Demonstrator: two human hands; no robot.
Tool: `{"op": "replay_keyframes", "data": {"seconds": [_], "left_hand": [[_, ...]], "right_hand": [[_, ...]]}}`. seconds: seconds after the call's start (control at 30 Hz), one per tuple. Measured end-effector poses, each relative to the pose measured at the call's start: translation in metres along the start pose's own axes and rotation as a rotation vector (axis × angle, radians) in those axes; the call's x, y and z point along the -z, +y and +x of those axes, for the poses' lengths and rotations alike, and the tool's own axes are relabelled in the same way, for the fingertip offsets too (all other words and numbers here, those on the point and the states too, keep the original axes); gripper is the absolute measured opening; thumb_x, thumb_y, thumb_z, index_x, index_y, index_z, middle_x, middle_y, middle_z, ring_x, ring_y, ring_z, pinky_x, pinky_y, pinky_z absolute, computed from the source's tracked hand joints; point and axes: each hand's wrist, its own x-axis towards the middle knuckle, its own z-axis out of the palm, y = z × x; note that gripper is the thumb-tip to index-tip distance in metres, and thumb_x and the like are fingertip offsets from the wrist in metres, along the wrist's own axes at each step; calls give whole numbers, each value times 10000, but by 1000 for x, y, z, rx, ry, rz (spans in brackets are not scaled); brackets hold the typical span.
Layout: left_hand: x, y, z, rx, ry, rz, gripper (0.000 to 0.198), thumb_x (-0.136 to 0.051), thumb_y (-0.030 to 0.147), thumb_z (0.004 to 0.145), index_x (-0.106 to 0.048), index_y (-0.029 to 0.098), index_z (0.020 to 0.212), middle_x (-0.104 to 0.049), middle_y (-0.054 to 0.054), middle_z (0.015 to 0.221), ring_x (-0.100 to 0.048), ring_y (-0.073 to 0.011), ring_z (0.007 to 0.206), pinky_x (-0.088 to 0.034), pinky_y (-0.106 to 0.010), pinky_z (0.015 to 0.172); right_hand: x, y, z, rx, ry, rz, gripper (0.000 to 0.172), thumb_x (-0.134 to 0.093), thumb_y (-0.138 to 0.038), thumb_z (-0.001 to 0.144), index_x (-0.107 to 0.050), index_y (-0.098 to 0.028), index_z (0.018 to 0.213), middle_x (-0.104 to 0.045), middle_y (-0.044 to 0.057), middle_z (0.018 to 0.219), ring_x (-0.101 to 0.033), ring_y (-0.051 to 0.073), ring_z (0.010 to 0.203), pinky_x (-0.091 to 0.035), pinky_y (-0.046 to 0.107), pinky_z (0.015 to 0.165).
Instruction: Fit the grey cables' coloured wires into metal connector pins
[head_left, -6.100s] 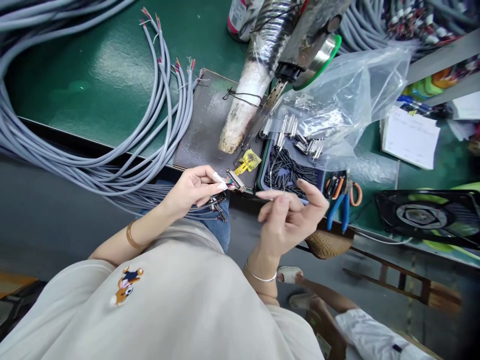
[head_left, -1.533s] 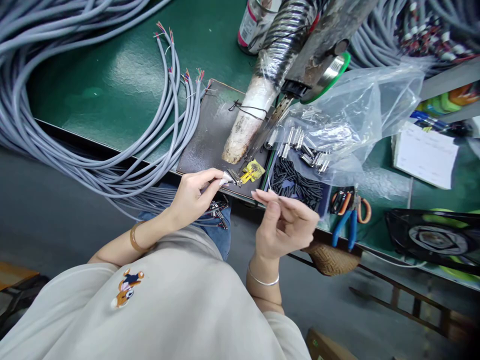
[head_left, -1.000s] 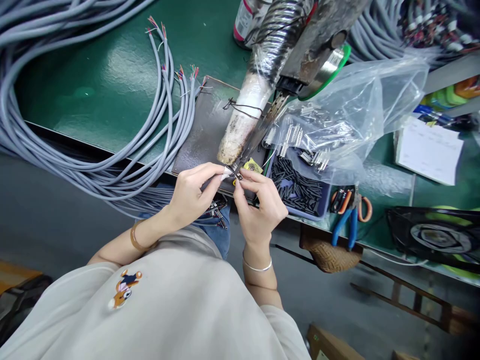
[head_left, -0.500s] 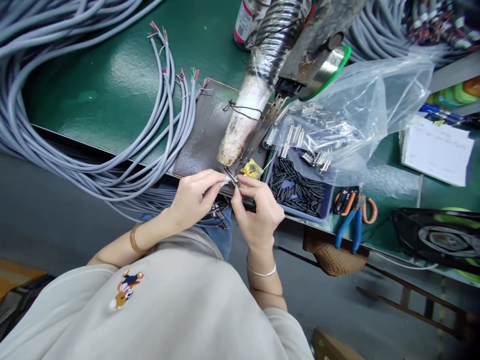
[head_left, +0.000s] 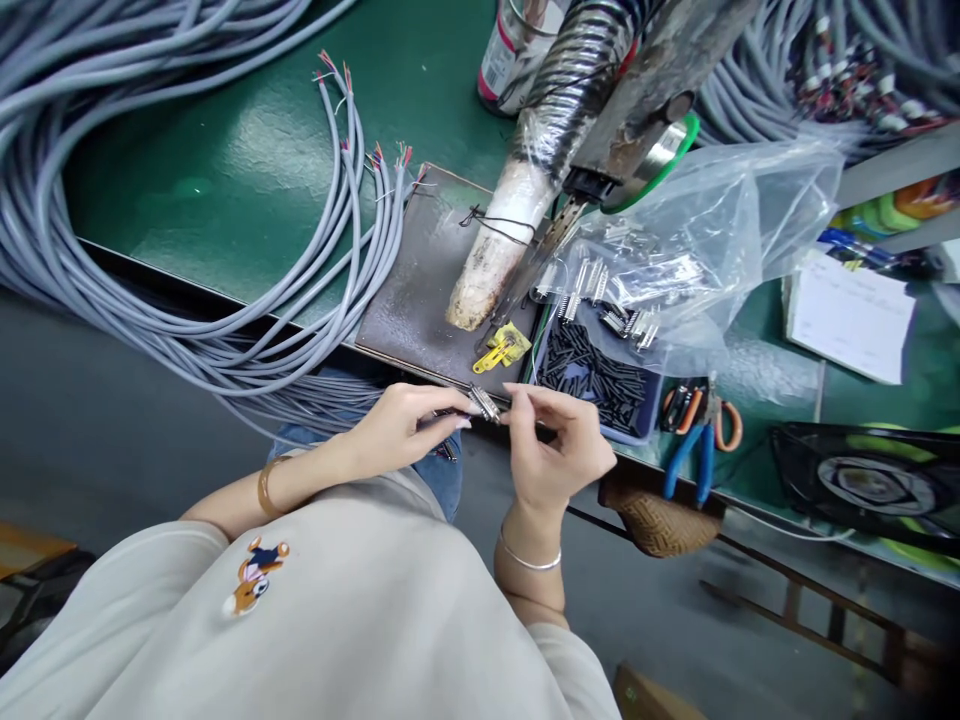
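Note:
Pinched between the thumb and finger of my left hand (head_left: 409, 425) is a small metallic multi-pin connector (head_left: 484, 403), held just off the front edge of the bench. My right hand (head_left: 559, 440) is closed too, its fingertips at the connector's right end; what lies between them, if anything, is too small to make out. Behind the hands, a yellow sponge-like piece (head_left: 513, 343) and a flat yellow strip (head_left: 491, 357) lie on a dark plate (head_left: 409, 300). Over that plate hang a wrapped fume hose (head_left: 487, 260) and a worn metal arm (head_left: 637, 110).
Grey cables (head_left: 247, 310) with stripped ends spread across the left. On the right stand a blue tray (head_left: 651, 410) of short black tubes, a plastic bag (head_left: 750, 220) of connectors, cutters (head_left: 701, 440), a notepad (head_left: 847, 320) and a black fan (head_left: 870, 480).
Both hands have come down toward my body with the connector, away from the hose tip. My right hand has shifted right, uncovering the yellow strip. The camera view has moved slightly.

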Motion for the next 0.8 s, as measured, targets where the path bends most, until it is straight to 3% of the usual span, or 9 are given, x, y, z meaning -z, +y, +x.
{"op": "replay_keyframes", "data": {"seconds": [0.1,0.2,0.3,0.37,0.43,0.53,0.63,0.73,0.8], "left_hand": [[3,-3,-10,-7,-218,26,198,-631,176,934,-770,170,1075,-815,-78,1006,-768,-162,848,-545,-228,760],[13,-4,-15,-18,-311,82,165,-659,234,930,-785,178,1020,-815,-72,970,-768,-175,870,-541,-238,767],[36,-4,-8,22,-29,88,165,-686,306,918,-784,176,945,-799,-55,867,-695,-127,674,-497,-224,613],[58,-9,4,70,300,221,179,-707,350,899,-774,186,925,-764,-28,788,-567,-101,531,-437,-244,536],[81,-20,18,90,582,446,191,-749,360,861,-761,186,937,-735,-34,807,-574,-124,604,-456,-271,615],[107,-43,38,163,632,594,268,-839,393,768,-718,170,857,-709,-43,864,-630,-174,793,-488,-289,726],[117,-56,48,174,672,579,300,-857,382,759,-658,158,786,-674,6,791,-589,-122,726,-511,-286,738],[118,-38,46,48,846,185,337,-837,409,795,-588,182,791,-645,73,726,-569,-45,613,-495,-209,545],[119,-7,41,-44,762,-139,345,-828,419,803,-572,190,831,-639,90,709,-579,-39,552,-479,-199,433]], "right_hand": [[5,0,1,-107,156,132,104,-704,-165,884,-646,-203,961,-774,-27,796,-685,101,493,-498,193,423],[12,-1,10,-18,389,209,86,-698,-186,890,-648,-215,954,-676,-68,666,-587,88,392,-364,187,312],[21,0,23,232,687,224,30,-701,-256,899,-715,-239,879,-458,-94,536,-298,27,275,-170,189,265],[28,2,30,396,731,253,149,-644,-317,942,-766,-260,876,-293,-106,464,-115,5,274,-57,174,280],[35,3,35,496,689,281,220,-605,-373,962,-793,-271,910,-187,-112,449,-49,0,284,-21,158,289],[38,0,38,529,649,309,262,-606,-394,958,-795,-241,864,-155,-110,454,-52,-4,289,-28,160,300],[33,-6,40,519,712,300,287,-619,-360,959,-763,-211,760,-193,-104,439,-72,-9,294,-43,177,323],[26,-9,44,485,772,262,277,-644,-374,954,-752,-204,764,-204,-105,440,-82,-7,302,-52,181,328],[23,-8,47,457,809,232,294,-651,-406,951,-735,-205,755,-200,-104,454,-90,-3,304,-57,186,319]]}}
